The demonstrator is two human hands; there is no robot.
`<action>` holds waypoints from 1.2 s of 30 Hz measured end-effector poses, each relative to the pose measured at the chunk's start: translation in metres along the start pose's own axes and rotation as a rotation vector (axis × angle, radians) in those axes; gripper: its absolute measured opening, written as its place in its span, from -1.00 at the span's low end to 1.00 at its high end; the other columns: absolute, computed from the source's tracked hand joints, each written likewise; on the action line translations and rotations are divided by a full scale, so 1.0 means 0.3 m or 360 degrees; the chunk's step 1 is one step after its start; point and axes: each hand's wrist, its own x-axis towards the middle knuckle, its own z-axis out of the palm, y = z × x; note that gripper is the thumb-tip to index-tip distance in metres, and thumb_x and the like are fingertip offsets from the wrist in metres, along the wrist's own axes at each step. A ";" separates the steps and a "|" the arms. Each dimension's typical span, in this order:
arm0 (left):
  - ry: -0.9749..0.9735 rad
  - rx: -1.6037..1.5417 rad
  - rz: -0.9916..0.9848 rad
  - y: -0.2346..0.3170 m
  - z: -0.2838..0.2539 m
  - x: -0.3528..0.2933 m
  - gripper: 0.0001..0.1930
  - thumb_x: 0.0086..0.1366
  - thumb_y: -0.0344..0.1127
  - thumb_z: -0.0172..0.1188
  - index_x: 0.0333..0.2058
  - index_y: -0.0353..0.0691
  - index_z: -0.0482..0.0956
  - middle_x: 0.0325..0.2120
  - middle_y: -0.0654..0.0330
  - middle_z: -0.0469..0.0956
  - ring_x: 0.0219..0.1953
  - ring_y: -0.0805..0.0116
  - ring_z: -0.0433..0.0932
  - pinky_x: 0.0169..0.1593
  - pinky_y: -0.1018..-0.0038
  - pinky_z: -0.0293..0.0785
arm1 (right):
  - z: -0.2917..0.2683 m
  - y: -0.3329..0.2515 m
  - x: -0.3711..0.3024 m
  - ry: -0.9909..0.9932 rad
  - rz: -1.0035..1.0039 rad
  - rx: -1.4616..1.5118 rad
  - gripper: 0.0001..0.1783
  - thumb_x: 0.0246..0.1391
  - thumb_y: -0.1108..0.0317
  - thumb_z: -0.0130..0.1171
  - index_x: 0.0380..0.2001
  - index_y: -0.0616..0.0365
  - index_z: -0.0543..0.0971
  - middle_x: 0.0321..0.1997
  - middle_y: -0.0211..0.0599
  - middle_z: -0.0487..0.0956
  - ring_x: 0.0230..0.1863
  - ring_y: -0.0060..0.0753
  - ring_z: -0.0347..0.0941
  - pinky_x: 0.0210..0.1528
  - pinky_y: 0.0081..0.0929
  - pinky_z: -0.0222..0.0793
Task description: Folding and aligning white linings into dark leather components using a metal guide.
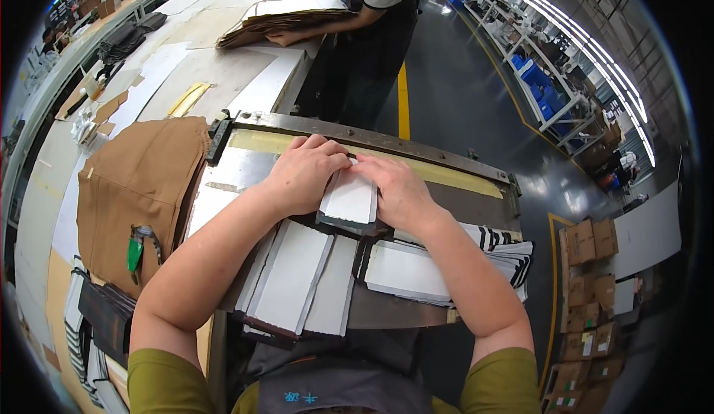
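A small white panel with dark edges lies between my two hands, its near end toward me. My left hand is closed on the panel's left side, fingers bent over the far end. From the right, my right hand grips it, thumb and fingertips meeting the left hand's at the far end. Both hands rest just short of a metal bar along the work surface's far edge. Below them lie long white panels with grey and black edges, and another white stack sits under my right forearm.
Brown fabric with a green tag hangs at the left. Dark-edged strips fan out at the right. Across the table, a person handles brown sheets. Cardboard boxes stand right, beyond a yellow floor line.
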 end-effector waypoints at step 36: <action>0.0121 -0.0667 0.0201 -0.038 0.017 0.007 -0.53 0.03 -0.67 0.14 -0.06 -0.19 0.67 0.00 0.00 0.60 0.06 0.01 0.56 0.16 0.28 0.47 | 0.027 0.032 -0.007 0.0035 -0.0041 -0.0101 -0.44 -0.11 0.45 0.41 0.05 0.17 0.58 0.22 -0.12 0.53 0.28 -0.09 0.40 0.33 -0.19 0.26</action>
